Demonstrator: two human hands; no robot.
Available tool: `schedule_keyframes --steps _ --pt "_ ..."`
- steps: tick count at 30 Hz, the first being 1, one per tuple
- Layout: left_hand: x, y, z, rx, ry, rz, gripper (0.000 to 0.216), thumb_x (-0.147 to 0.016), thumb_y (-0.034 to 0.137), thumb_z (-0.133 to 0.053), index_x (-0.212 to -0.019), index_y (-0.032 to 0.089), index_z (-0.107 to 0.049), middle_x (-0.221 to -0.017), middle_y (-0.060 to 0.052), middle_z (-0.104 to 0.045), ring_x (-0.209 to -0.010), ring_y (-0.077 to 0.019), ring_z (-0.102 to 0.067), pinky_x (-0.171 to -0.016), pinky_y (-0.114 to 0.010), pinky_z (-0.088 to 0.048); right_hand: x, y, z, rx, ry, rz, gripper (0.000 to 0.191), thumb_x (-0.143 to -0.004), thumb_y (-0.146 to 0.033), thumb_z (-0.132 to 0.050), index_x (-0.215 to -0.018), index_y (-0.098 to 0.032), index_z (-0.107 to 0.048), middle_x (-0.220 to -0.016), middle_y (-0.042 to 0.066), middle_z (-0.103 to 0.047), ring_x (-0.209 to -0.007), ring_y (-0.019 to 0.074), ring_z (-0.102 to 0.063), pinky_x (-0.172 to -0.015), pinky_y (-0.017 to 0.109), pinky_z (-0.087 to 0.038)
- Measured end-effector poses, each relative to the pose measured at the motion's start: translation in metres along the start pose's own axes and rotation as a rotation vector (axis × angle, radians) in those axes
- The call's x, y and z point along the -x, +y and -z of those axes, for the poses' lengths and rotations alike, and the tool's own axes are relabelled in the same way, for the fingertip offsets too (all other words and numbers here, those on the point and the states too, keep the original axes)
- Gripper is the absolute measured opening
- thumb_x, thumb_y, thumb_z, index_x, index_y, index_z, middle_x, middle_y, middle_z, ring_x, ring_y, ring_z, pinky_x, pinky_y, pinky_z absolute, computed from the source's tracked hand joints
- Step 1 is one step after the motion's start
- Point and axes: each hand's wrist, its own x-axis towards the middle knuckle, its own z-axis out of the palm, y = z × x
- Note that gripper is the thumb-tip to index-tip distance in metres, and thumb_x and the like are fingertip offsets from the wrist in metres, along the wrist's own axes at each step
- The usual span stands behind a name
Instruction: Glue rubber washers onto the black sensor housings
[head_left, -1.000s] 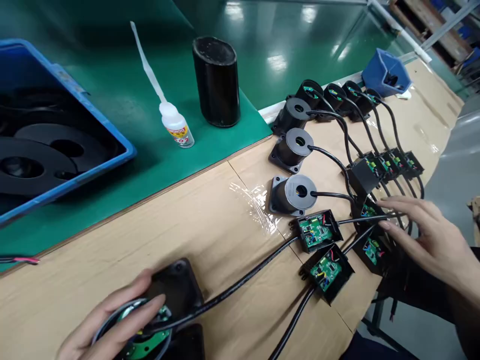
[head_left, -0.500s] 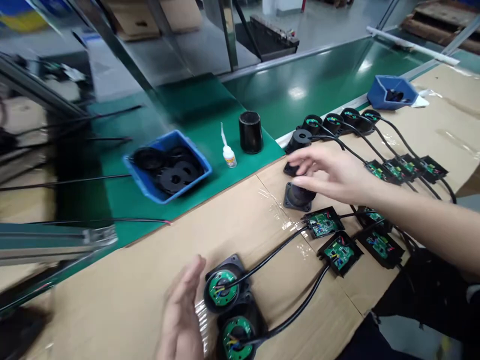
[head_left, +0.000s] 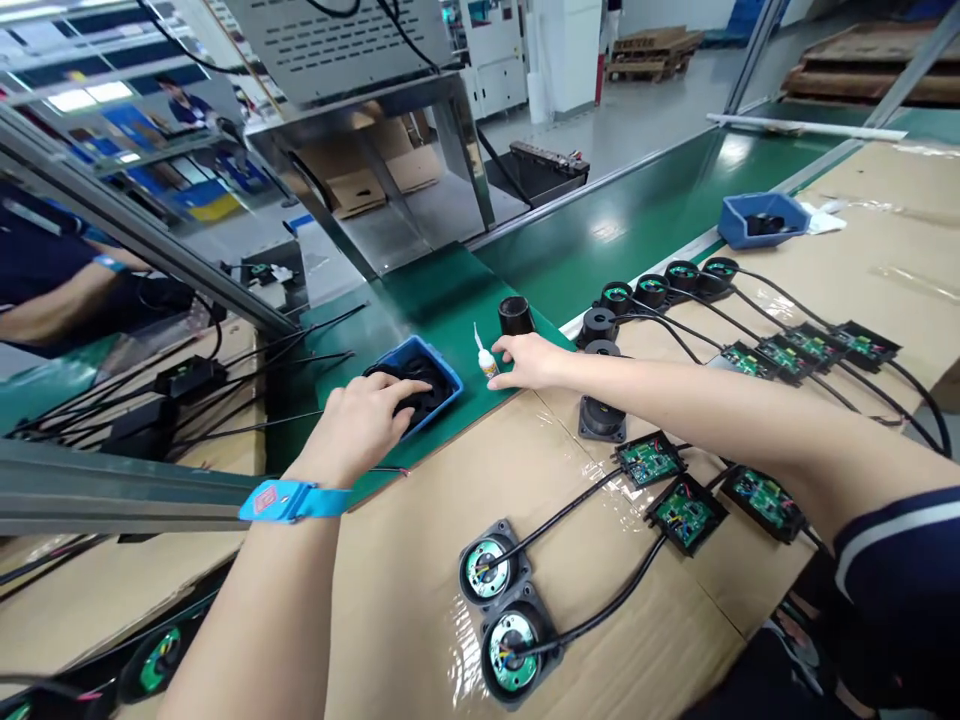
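My left hand (head_left: 364,420), with a blue wrist strap (head_left: 289,500), reaches over a blue bin (head_left: 448,375) on the green mat. Its fingers are stretched out with the tips on the black ring parts (head_left: 416,395) inside. My right hand (head_left: 529,362) is at a small white glue bottle (head_left: 486,362) with a long nozzle, which stands upright on the mat. The thumb and forefinger close around it. A black cylinder (head_left: 516,316) stands just behind the bottle.
Two motors with green boards facing up (head_left: 487,570) lie near me on the cardboard, cabled to open circuit boxes (head_left: 684,515). More motors (head_left: 652,290) stand in a row at the back. A metal rail (head_left: 112,490) crosses on the left. Another person's arm (head_left: 60,295) shows far left.
My head has lifted and the view widened. My left hand left the near motor and reached into the blue bin. My right hand moved from the circuit boxes across to the glue bottle.
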Motion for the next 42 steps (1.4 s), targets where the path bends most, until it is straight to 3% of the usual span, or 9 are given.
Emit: schedule_keyframes --steps 6,10,15,20,24,32,37,39,42 --pt "-0.025 0.001 -0.007 -0.032 -0.103 -0.078 0.045 -0.086 0.025 -0.044 -0.121 0.024 -0.074 -0.103 -0.013 -0.074 -0.097 -0.0303 -0.071 -0.089 -0.041 -0.053 -0.011 -0.014 -0.013 0.001 -0.022 0.022 0.037 -0.100 -0.040 -0.065 -0.129 -0.017 -0.062 -0.129 0.010 -0.064 -0.112 0.0239 -0.066 -0.095 0.046 -0.058" --pt "-0.021 0.004 0.009 0.031 -0.054 -0.026 0.042 -0.084 0.027 -0.047 -0.117 0.024 -0.072 -0.107 -0.012 -0.076 -0.099 -0.0313 -0.071 -0.089 -0.041 -0.053 -0.012 -0.020 -0.012 -0.019 -0.006 0.022 0.035 -0.100 -0.039 -0.065 -0.127 -0.017 -0.063 -0.128 0.009 -0.065 -0.110 0.0232 -0.066 -0.094 0.045 -0.059" --pt "0.056 0.007 0.025 0.234 0.013 0.154 0.044 -0.085 0.046 -0.046 -0.119 0.028 -0.067 -0.092 -0.005 -0.076 -0.083 -0.0279 -0.071 -0.078 -0.038 -0.054 0.031 -0.030 0.008 -0.140 0.057 0.103 0.025 -0.103 -0.037 -0.058 -0.107 -0.013 -0.063 -0.102 0.006 -0.070 -0.093 0.0180 -0.066 -0.088 0.034 -0.051" --pt "0.156 0.040 -0.022 0.502 -0.113 0.320 0.045 -0.079 0.055 -0.050 -0.107 0.025 -0.069 -0.067 0.000 -0.067 -0.058 -0.0214 -0.064 -0.058 -0.033 -0.049 0.116 -0.030 0.013 -0.346 0.073 0.269 0.025 -0.103 -0.041 -0.052 -0.102 -0.017 -0.060 -0.093 0.001 -0.065 -0.085 0.0149 -0.061 -0.081 0.029 -0.045" --pt "0.192 0.062 -0.057 0.707 -0.148 0.387 0.047 -0.078 0.054 -0.052 -0.113 0.024 -0.062 -0.068 0.003 -0.067 -0.057 -0.0190 -0.064 -0.060 -0.032 -0.051 0.171 -0.032 -0.006 -0.579 0.045 0.296 0.033 -0.102 -0.049 -0.055 -0.110 -0.018 -0.062 -0.101 0.004 -0.066 -0.087 0.0151 -0.063 -0.076 0.028 -0.050" --pt "0.214 0.062 -0.063 0.795 0.053 0.506 0.036 -0.072 0.052 -0.065 -0.094 0.025 -0.054 -0.076 0.003 -0.062 -0.060 -0.0177 -0.062 -0.062 -0.033 -0.049 0.197 -0.048 -0.044 -0.840 0.056 0.275 0.035 -0.101 -0.047 -0.060 -0.120 -0.018 -0.061 -0.108 0.007 -0.069 -0.094 0.0162 -0.067 -0.079 0.029 -0.055" --pt "0.235 0.072 -0.058 0.810 0.333 0.563 0.044 -0.088 0.062 -0.057 -0.106 0.023 -0.056 -0.083 0.000 -0.058 -0.066 -0.0166 -0.058 -0.062 -0.032 -0.049 0.198 -0.045 -0.055 -0.978 0.024 0.285 0.033 -0.101 -0.040 -0.063 -0.127 -0.023 -0.053 -0.117 0.008 -0.072 -0.103 0.0166 -0.070 -0.085 0.030 -0.056" --pt "0.239 0.089 -0.060 0.836 0.405 0.489 0.054 -0.088 0.072 -0.055 -0.109 0.022 -0.057 -0.089 -0.003 -0.062 -0.079 -0.0194 -0.062 -0.070 -0.034 -0.053 0.198 -0.043 -0.055 -1.051 0.040 0.273 0.027 -0.099 -0.040 -0.067 -0.114 -0.024 -0.052 -0.114 0.007 -0.073 -0.104 0.0167 -0.071 -0.083 0.029 -0.056" --pt "0.238 0.122 -0.070 0.865 0.382 0.292 0.071 -0.067 0.081 -0.075 -0.109 0.024 -0.063 -0.102 -0.006 -0.070 -0.096 -0.0250 -0.067 -0.086 -0.041 -0.056 0.199 -0.041 -0.053 -1.125 0.082 0.241 0.030 -0.096 -0.042 -0.071 -0.100 -0.024 -0.049 -0.104 0.004 -0.074 -0.095 0.0151 -0.071 -0.078 0.027 -0.055"
